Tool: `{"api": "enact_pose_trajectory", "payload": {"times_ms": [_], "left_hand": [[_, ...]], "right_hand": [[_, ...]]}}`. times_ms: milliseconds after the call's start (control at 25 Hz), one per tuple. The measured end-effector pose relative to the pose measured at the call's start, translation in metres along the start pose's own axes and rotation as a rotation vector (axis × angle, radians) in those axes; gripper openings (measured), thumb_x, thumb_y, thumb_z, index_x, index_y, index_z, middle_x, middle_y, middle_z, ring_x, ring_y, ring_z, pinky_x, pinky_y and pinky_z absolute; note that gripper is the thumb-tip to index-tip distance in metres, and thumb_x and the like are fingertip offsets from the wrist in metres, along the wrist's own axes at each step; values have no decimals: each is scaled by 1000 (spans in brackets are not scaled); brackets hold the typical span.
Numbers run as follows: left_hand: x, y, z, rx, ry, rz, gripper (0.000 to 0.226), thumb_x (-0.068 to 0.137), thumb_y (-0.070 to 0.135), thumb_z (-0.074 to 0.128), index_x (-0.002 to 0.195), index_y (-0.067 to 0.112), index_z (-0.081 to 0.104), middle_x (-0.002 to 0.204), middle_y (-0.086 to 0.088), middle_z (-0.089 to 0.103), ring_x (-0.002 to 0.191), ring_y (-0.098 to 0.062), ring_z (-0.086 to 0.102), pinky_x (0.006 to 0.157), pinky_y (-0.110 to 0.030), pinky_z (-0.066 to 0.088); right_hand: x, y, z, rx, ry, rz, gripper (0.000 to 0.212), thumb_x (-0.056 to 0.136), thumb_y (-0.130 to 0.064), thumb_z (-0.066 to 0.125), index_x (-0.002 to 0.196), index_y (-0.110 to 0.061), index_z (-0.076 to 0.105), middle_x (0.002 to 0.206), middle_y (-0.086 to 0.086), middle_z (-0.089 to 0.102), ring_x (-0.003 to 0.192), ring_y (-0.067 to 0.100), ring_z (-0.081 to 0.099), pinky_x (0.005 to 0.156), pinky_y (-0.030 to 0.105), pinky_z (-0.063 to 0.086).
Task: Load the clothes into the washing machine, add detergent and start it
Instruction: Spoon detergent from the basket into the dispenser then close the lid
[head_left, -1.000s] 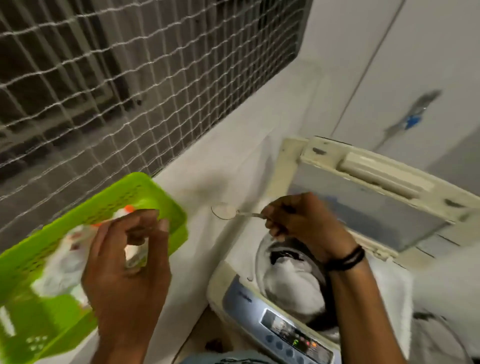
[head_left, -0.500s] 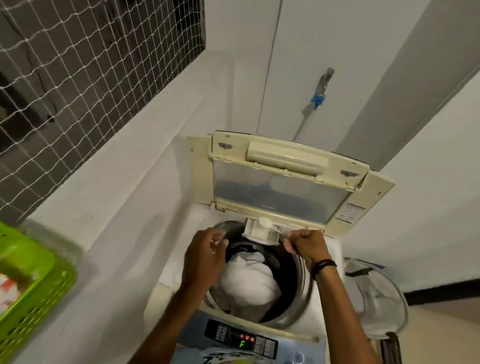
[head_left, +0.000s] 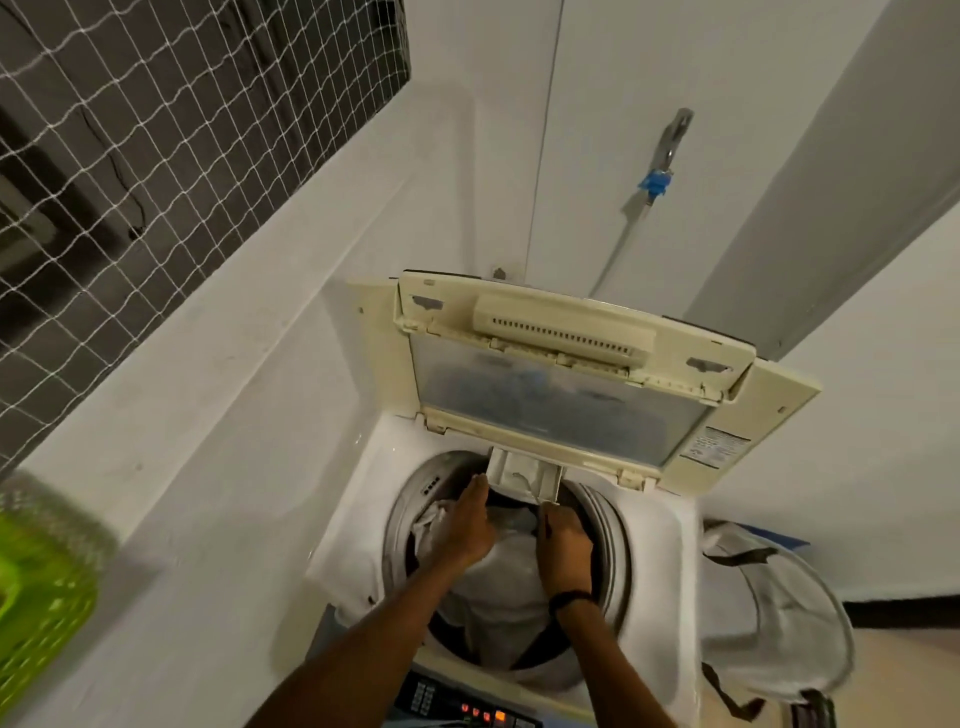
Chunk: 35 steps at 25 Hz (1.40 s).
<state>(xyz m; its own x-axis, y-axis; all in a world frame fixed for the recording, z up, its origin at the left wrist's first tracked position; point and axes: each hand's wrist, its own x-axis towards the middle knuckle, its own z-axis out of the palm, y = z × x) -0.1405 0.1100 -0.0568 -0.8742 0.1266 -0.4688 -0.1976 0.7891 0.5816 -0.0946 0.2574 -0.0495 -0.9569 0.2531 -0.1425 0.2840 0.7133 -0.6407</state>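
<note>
The top-loading washing machine (head_left: 654, 545) stands in a corner, its left flank just beside a white ledge (head_left: 208, 415) and its raised lid (head_left: 561, 400) leaning back towards the rear wall, so the only open approach to the drum is from the front and above. At the back edge of the drum's metal rim (head_left: 615, 540) the detergent drawer (head_left: 524, 475) juts out over the opening, with pale residue inside it. The left hand (head_left: 470, 525) reaches over the drum with its fingers straight and together, the tips touching the drawer's left front corner. The right hand (head_left: 563, 545), a dark band (head_left: 569, 600) on its wrist, sits at the drawer's front right edge; its fingers are tucked out of sight, so I cannot tell what they grasp, if anything. The white clothes (head_left: 498, 571) lie heaped in the drum under both hands, filling much of it. A mesh laundry hamper (head_left: 769, 613) crowds the machine's right side, and a blurred green basket (head_left: 41, 597) sits on the ledge well to the left. A printed label (head_left: 719, 447) on the lid's corner and the lit control panel (head_left: 467, 712) both carry markings too small to read.
</note>
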Motion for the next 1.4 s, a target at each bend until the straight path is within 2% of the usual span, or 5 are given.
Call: {"api": "enact_pose_trajectory", "payload": {"times_ms": [640, 840, 1000, 1200, 1400], "left_hand": [[-37, -1, -34, -145, 114, -8, 60, 101, 19, 45, 156, 16, 21, 160, -8, 28, 147, -24, 29, 119, -32, 25], [-126, 7, -135, -390, 541, 49, 44, 96, 21, 53, 140, 17, 52, 139, -3, 58, 127, -19, 56, 108, -33, 45], [-237, -1, -219, -482, 981, 191, 28, 94, 20, 60, 120, 17, 66, 113, 4, 71, 91, -9, 69, 83, -23, 55], [-350, -69, -278, -248, 1466, -45, 21, 90, 23, 64, 110, 24, 70, 103, 9, 69, 79, -9, 63, 78, -28, 53], [-396, -155, -292, -93, 1400, -456, 35, 82, 35, 71, 115, 24, 69, 113, 1, 69, 97, -25, 66, 88, -42, 53]], "right_hand": [[-16, -52, -51, 840, 27, 514, 19, 72, -18, 69, 76, 0, 73, 63, 5, 69, 60, 23, 61, 64, 29, 48], [-52, -138, -85, -4, -168, -290, 29, 98, -33, 52, 117, -18, 69, 120, 4, 70, 114, 26, 62, 98, 22, 37], [-85, -227, -86, 175, -307, -530, 21, 94, -17, 59, 112, -17, 71, 99, 3, 71, 88, 17, 67, 92, 1, 36], [-136, -336, -62, 948, -814, -84, 16, 92, 3, 56, 94, 0, 72, 81, 13, 74, 70, 14, 71, 64, 16, 57], [-163, -414, -6, 469, -700, -792, 8, 70, -15, 74, 77, -16, 77, 69, 9, 75, 66, 23, 73, 65, 34, 58]]}}
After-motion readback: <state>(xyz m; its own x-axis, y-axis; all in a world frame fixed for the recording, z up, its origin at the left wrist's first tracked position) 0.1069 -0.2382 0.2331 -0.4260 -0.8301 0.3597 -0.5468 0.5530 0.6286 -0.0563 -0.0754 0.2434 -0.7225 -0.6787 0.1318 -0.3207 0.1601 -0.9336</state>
